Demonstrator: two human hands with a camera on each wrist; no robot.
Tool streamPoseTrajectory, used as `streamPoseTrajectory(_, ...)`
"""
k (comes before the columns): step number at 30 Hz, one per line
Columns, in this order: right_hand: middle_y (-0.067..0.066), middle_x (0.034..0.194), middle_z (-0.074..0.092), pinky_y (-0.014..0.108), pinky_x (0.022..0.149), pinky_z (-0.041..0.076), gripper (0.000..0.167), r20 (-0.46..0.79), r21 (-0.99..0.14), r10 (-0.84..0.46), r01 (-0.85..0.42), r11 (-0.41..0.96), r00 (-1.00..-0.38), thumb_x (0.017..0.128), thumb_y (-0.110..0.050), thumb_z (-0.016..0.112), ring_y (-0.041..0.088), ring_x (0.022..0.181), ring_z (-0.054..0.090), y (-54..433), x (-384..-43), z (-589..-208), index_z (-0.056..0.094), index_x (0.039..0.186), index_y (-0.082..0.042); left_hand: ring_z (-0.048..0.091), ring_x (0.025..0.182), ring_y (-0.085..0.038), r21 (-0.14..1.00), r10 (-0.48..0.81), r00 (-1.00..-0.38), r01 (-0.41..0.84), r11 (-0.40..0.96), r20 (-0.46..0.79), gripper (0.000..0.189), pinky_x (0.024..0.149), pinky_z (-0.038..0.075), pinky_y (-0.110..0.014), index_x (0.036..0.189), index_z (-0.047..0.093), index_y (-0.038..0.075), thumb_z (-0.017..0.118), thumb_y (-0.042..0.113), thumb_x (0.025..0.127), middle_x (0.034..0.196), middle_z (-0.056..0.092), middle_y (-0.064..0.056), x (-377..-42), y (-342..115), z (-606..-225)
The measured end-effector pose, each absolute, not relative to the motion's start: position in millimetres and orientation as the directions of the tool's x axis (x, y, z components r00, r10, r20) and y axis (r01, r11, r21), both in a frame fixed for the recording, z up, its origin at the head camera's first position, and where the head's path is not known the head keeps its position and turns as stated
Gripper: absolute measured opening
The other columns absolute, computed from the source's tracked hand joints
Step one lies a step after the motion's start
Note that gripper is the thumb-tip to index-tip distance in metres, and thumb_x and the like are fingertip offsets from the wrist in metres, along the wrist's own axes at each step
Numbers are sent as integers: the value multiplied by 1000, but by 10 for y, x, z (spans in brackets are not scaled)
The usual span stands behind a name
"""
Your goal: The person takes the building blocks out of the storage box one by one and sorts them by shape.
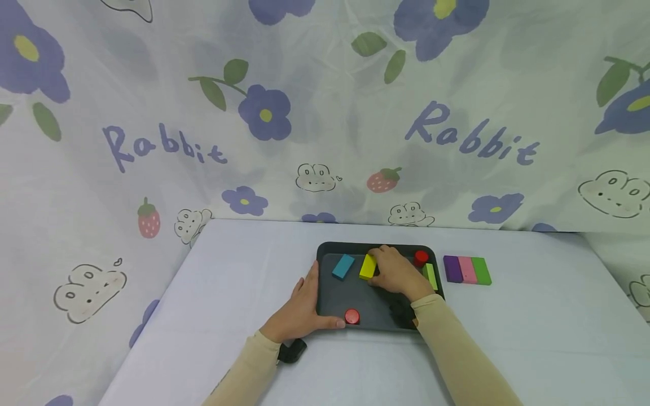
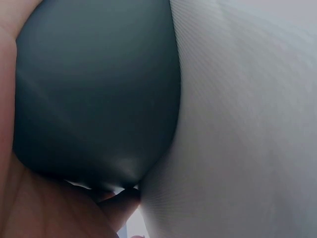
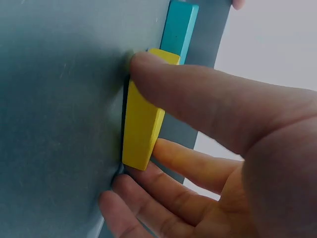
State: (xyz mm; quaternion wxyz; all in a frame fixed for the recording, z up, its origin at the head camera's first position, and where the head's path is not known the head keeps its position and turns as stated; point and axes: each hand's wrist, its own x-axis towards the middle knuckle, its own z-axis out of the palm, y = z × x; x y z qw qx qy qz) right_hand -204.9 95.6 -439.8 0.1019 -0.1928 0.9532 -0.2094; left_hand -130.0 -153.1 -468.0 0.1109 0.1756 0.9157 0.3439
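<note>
My right hand (image 1: 398,272) reaches into a dark rectangular baking tray (image 1: 350,299) and grips a yellow block (image 1: 368,267) between thumb and fingers. In the right wrist view the thumb lies over one end of the yellow block (image 3: 143,119), with fingers at its other end. A blue block (image 1: 343,267) lies to its left in the tray. My left hand (image 1: 303,304) touches the tray's front left corner, fingers straight along the left side and thumb at the front rim. In the left wrist view, a dark rounded surface (image 2: 99,89) lies beside the hand.
A red round piece (image 1: 352,316) sits near the tray's front edge. Another red piece (image 1: 421,258) and a light green block (image 1: 430,276) are at its right side. Right of the tray, purple (image 1: 453,269), pink (image 1: 468,270) and green (image 1: 481,270) blocks stand in a row.
</note>
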Motion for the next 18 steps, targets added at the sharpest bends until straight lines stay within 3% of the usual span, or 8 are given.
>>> streamPoseTrajectory(6, 16, 124, 60, 45, 99, 51, 65, -99, -437, -401, -322, 840, -911, 81, -25, 85, 29, 106, 54, 958, -2045, -4380, 59, 135, 1, 8, 154, -27, 670, 400, -913, 246, 701, -84, 138, 123, 1, -52, 159, -10, 0, 78, 66, 76, 168, -1, -14, -1303, -1527, -4684)
streamPoseTrajectory(18, 17, 129, 60, 45, 98, 51, 64, -88, -472, -378, -296, 831, -922, 81, -24, 85, 29, 106, 56, 974, -1983, -4289, 60, 134, 2, 9, 154, -27, 660, 399, -913, 251, 708, -82, 138, 123, 2, -52, 159, -10, 0, 77, 67, 76, 168, -2, -15, -1305, -1533, -4694)
